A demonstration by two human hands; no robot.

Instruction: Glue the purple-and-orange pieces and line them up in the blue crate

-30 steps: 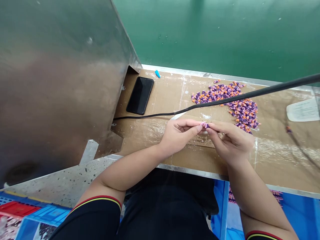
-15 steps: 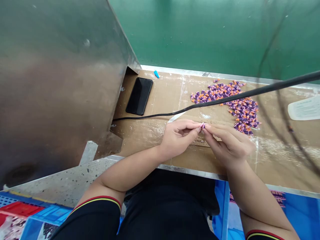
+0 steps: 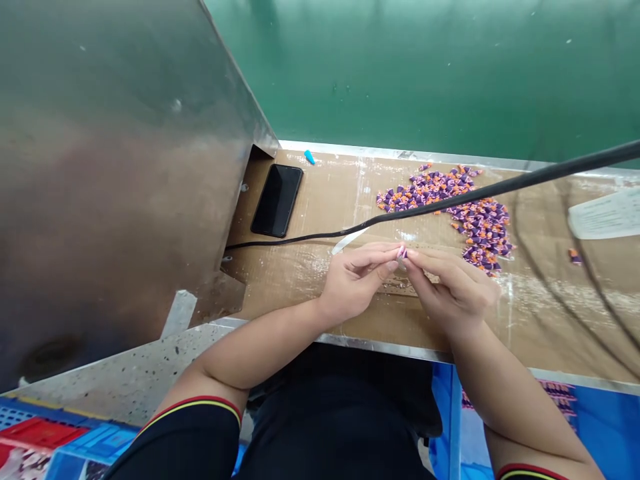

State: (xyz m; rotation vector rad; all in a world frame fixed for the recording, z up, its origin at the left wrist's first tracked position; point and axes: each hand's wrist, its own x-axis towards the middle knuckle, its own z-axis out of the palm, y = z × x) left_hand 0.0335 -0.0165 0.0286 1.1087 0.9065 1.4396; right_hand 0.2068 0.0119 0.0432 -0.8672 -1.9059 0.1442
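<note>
Between the fingertips of both hands is a small purple and pink piece (image 3: 403, 253), mostly covered by the fingers. My left hand (image 3: 353, 280) pinches it from the left with thumb and forefinger. From the right, my right hand (image 3: 447, 283) grips it in the same way, so the fingertips nearly meet. Beyond the right hand lies a pile of small purple, pink and orange pieces (image 3: 483, 223), which look alike. A single piece (image 3: 575, 256) lies apart, farther right. Close above my left hand is a white strip (image 3: 349, 241).
A black cable (image 3: 430, 208) crosses above the cardboard-covered bench (image 3: 280, 280). Left of it stands a metal panel (image 3: 125, 167), with a black phone (image 3: 277, 200) and a blue cap-like piece (image 3: 309, 157) nearby. At right lies a white container (image 3: 607, 215); blue crates (image 3: 607, 427) sit below.
Both hands keep their pinch on the small piece, with the fingers shifted slightly and a little more pink showing. The whole view has moved slightly.
</note>
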